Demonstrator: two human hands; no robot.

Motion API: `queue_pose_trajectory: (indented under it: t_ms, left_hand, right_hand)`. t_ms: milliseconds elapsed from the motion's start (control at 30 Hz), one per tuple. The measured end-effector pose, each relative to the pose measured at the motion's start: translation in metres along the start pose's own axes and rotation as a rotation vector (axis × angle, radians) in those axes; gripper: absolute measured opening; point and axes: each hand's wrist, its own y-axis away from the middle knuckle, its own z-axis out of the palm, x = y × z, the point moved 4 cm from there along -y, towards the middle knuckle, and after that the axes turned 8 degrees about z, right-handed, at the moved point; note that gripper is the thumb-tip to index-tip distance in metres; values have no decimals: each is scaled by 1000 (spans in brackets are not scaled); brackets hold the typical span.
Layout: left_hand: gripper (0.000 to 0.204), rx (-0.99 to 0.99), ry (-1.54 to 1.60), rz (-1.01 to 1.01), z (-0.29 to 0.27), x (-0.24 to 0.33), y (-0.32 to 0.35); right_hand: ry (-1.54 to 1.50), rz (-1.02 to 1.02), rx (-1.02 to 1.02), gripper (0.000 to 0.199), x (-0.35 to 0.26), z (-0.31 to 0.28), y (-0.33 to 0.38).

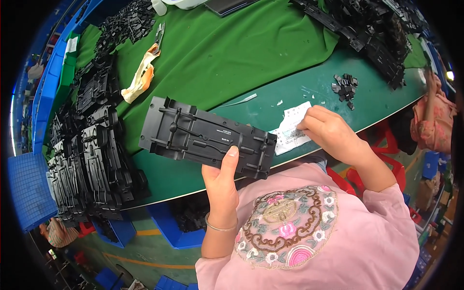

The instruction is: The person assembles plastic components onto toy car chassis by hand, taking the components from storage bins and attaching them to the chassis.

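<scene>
Left of the white sheet [293,119], the left hand [221,186] grips a black chassis plate [209,137], thumb on top, probably to steady its moulded face upward; the right hand [332,131] touches the sheet, its pinch unclear.

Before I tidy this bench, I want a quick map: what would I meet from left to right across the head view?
Blue crate, stacked black parts, black moulded plate in the left hand, white paper, heap of small black pieces, co-worker in floral clothing.
</scene>
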Motion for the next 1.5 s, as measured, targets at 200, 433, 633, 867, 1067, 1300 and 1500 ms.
queue_pose_trajectory:
  t_ms: [200, 433, 633, 867, 1067, 1300, 1500]
  left_hand:
    - [35, -29, -16, 24, 0, 1, 0]
    - [36, -163, -63, 78, 10, 5, 6]
    - [24, -312, -118, 79, 28, 11, 14]
    - [14, -360, -314, 213, 40, 16, 15]
    - [15, -393, -456, 283, 44, 19, 17]
    - [17, -413, -520, 349, 44, 18, 18]
    - [17, -420, -546, 364, 47, 19, 17]
  right_hand:
    - [10, 11, -28, 12, 2, -4, 1]
    - [-845, 364, 71, 15, 9, -14, 5]
    - [-1359, 528, 67, 14, 5, -3, 3]
    - [-1174, 436, 277, 16, -12, 1, 2]
    - [-1041, 356, 332, 13, -15, 4, -2]
    - [-971, 348, 368, 12, -14, 4, -1]
    - [-896, 347, 364, 12, -13, 4, -3]
